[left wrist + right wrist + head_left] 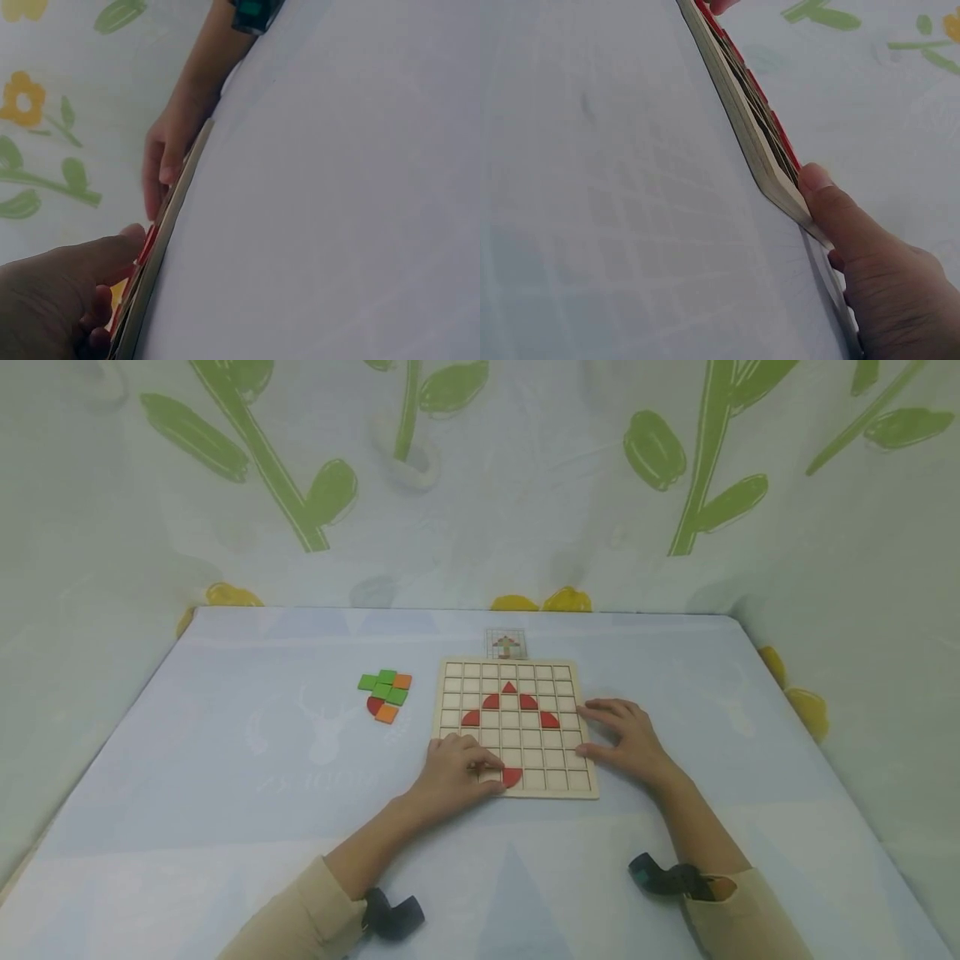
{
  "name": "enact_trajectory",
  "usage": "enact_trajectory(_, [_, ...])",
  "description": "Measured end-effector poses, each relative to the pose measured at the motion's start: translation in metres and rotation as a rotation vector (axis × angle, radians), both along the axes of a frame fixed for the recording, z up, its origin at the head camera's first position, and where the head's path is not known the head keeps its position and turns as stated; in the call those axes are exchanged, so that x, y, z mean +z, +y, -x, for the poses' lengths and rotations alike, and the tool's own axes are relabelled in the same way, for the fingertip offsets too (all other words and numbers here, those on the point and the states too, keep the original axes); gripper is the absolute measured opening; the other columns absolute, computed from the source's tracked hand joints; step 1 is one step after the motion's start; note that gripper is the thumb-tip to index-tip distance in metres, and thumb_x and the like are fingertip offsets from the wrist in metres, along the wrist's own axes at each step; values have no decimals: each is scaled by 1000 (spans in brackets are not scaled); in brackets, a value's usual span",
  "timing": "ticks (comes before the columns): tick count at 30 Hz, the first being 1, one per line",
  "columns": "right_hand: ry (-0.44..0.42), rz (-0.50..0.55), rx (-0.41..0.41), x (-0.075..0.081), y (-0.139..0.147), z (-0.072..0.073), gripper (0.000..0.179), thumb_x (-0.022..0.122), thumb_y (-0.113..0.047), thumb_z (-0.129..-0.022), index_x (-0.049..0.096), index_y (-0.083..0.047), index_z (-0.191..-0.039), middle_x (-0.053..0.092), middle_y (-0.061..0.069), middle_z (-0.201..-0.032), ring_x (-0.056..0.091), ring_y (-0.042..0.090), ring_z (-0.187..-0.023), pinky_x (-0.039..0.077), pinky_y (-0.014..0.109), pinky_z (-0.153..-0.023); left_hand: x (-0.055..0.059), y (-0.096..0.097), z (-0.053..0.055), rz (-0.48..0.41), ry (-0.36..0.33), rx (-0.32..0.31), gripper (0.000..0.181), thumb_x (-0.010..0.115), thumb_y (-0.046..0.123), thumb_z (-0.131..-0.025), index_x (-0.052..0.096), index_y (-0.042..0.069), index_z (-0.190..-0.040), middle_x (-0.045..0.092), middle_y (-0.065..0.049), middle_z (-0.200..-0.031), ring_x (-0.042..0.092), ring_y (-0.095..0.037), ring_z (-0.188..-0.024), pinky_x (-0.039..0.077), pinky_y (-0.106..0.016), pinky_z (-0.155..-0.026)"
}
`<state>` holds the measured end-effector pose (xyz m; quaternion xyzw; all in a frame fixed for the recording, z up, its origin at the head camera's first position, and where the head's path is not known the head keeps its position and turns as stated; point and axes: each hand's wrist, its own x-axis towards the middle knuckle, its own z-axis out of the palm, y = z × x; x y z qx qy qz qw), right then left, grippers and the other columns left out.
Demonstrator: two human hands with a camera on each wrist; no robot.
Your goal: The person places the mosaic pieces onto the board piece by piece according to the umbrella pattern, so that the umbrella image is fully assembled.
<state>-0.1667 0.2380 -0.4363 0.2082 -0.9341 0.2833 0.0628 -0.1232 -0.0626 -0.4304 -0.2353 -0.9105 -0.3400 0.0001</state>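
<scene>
A square wooden grid board (510,737) lies flat on the table with several red pieces in its cells. The left hand (450,774) reaches over the lower left of the board, its thumb and forefinger pinching a red quarter-circle tile (512,777) in the bottom row. Farther up sit a red triangle tile (509,687) and red curved tiles on both sides, one of them a right-hand red tile (550,719). The right hand (628,739) rests against the board's right edge, thumb and fingers spread; in the right wrist view its thumb (817,180) touches the rim.
Left of the board lies a small group of loose tiles: green tiles (381,690), orange tiles (386,714) and a red tile (374,704). A small pattern card (506,644) touches the board's far edge. A leaf-printed cloth (510,485) hangs behind the table.
</scene>
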Motion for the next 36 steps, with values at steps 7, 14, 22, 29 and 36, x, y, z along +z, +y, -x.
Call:
enact_trajectory(7, [21,4,4,-3,0,0,60,79,-31,-72,60,-10,-126,53,15,-130,38,37,-125,21,60,-101,6,-10,6,-58,-143,-14,23,77,34,-75,74,27,-97,55,14,-82,45,-10,-85,27,-38,-81])
enact_trajectory(14, [14,-2,6,-4,1,1,62,79,-33,-72,60,-11,-127,53,14,-131,37,36,-126,21,60,-101,10,-26,14,-85,-193,7,25,78,33,-75,74,27,-98,58,13,-85,45,-12,-88,27,-38,-82])
enact_trajectory(22, [19,-10,11,-3,1,1,62,79,-33,-72,60,-11,-127,53,14,-131,37,36,-126,22,60,-101,11,-43,27,-47,-205,25,31,79,38,-73,74,28,-102,58,11,-89,43,-15,-89,27,-38,-81])
enact_trajectory(29, [27,-10,15,-5,1,2,62,79,-33,-72,60,-11,-126,53,14,-130,38,36,-125,23,60,-101,14,-59,33,-26,-209,34,36,80,40,-71,74,26,-104,58,7,-88,45,-16,-90,36,-33,-75])
enact_trajectory(36, [24,-7,10,-4,1,1,61,79,-32,-72,60,-11,-126,53,14,-130,37,36,-126,22,59,-101,15,-76,40,-36,-162,46,38,82,34,-71,73,20,-106,59,4,-90,50,-15,-88,39,-32,-74])
